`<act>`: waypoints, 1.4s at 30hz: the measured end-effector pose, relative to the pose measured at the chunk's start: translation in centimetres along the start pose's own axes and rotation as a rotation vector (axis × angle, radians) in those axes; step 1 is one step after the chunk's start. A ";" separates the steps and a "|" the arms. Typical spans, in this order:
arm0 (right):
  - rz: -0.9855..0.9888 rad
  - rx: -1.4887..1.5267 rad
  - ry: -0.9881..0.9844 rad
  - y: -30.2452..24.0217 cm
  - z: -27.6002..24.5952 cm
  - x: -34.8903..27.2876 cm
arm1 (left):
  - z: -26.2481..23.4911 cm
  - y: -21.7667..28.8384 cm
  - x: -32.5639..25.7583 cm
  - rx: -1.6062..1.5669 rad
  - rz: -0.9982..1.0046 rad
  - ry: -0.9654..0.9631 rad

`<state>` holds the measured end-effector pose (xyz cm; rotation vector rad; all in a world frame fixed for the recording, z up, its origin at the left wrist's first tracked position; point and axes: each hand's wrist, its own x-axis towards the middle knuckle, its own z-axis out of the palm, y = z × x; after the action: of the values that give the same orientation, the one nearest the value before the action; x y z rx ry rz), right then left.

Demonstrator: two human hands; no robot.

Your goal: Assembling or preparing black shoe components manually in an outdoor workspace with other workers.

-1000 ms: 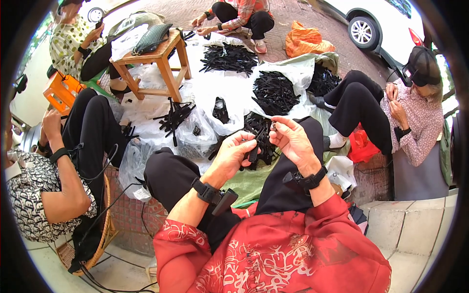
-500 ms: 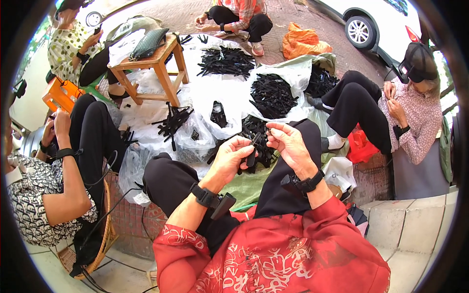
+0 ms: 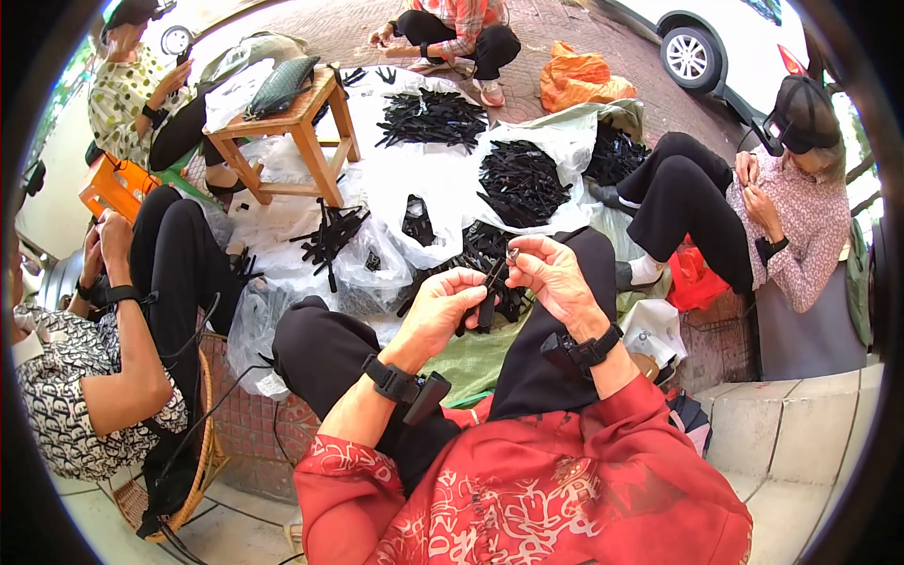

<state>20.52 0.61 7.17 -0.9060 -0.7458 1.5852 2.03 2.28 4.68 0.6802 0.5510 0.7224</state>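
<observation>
My left hand [image 3: 439, 313] is closed in a pinch on a thin black strap [image 3: 487, 313], which hangs down past the fingers. Just to its right, my right hand [image 3: 557, 281] pinches a small shiny metal piece [image 3: 513, 253] between thumb and fingertip. The two hands' fingertips almost meet above my knees, near the strap's upper end; whether metal and strap touch is too small to tell. Behind the hands lies a heap of similar black straps [image 3: 483, 247], partly hidden by them.
More black strap piles [image 3: 524, 184] lie on white plastic sheeting [image 3: 381, 179]. A wooden stool [image 3: 301, 122] with a dark bag [image 3: 282, 87] stands at the far left. An orange sack [image 3: 584, 77] lies farther back. Several co-workers sit around; a wicker chair [image 3: 209, 414] is at left.
My right hand has shifted slightly left, bringing the metal piece closer to the strap in my left hand. The left hand has barely moved.
</observation>
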 end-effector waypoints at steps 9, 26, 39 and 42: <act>0.003 -0.005 -0.075 0.5 -0.2 0.1 | -0.3 0.0 -0.1 0.028 -0.002 -0.041; 0.011 -0.188 -0.109 -0.2 1.2 -0.4 | 0.7 0.8 -0.7 0.119 -0.008 -0.090; -0.034 -0.523 -0.149 -1.0 1.5 -0.9 | 0.2 0.0 -0.4 0.075 0.127 -0.053; -0.042 -0.501 -0.169 -0.7 1.4 -0.8 | 0.3 -0.2 -0.3 0.074 0.142 -0.059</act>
<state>19.74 -0.06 8.66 -1.1098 -1.3108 1.4738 2.14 1.81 4.79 0.8132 0.4804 0.8150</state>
